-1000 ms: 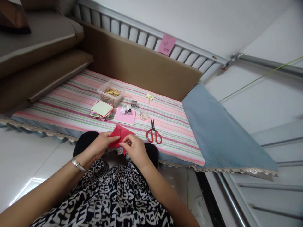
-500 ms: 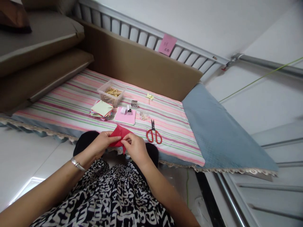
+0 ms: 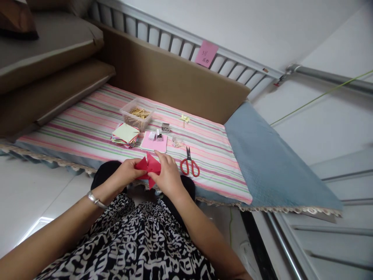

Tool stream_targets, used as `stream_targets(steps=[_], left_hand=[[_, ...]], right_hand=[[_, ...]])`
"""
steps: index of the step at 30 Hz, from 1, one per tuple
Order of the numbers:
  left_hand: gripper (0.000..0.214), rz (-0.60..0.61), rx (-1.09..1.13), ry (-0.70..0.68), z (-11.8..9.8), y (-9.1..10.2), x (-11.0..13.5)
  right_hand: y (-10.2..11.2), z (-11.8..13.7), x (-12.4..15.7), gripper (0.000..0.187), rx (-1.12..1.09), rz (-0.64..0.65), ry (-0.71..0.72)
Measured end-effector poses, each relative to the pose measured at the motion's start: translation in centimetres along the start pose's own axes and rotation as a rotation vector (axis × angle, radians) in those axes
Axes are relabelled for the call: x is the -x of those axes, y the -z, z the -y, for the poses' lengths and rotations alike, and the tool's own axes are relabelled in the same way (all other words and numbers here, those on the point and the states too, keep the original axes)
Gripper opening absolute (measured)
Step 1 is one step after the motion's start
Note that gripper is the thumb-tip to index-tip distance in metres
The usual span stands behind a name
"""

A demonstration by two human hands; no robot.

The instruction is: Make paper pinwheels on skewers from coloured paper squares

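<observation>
A red paper pinwheel (image 3: 153,165), with pointed flaps bent toward its middle, is held over my lap at the front edge of the bed. My left hand (image 3: 128,171) pinches its left side, thumb on top. On the right side, my right hand (image 3: 169,175) grips it with the thumb near the centre and the fingers behind. Red-handled scissors (image 3: 189,163) lie to the right of my right hand. Just beyond the pinwheel is a stack of pink paper (image 3: 154,144) bearing two small boxes (image 3: 155,135). A pile of cut coloured paper squares (image 3: 126,134) sits left of it.
A clear plastic box (image 3: 138,114) of thin wooden sticks stands behind the paper. Near it are a small grey box (image 3: 165,127), a small clear bag (image 3: 176,142) and a yellow pinwheel on a stick (image 3: 184,119). Brown board (image 3: 175,81) lines the railing; cushions (image 3: 52,50) stand left.
The fingers of my right hand have shifted from a pinch at the pinwheel's centre to a grip around its right side. A red flap now stands up. My left hand has hardly moved.
</observation>
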State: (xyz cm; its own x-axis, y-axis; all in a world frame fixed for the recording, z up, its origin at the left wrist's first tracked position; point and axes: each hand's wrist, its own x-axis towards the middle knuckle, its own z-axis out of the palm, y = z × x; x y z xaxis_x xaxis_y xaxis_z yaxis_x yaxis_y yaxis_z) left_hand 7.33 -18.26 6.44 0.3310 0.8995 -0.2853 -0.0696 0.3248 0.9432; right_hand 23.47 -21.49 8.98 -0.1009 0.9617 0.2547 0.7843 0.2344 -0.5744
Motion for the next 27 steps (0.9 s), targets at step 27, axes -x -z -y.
stream_targets(steps=[27], left_hand=[[0.035, -0.078, 0.377, 0.107, 1.2, -2.2, 0.4]], right_hand=[[-2.5, -2.1, -1.4, 0.072, -0.968, -0.085, -0.457]])
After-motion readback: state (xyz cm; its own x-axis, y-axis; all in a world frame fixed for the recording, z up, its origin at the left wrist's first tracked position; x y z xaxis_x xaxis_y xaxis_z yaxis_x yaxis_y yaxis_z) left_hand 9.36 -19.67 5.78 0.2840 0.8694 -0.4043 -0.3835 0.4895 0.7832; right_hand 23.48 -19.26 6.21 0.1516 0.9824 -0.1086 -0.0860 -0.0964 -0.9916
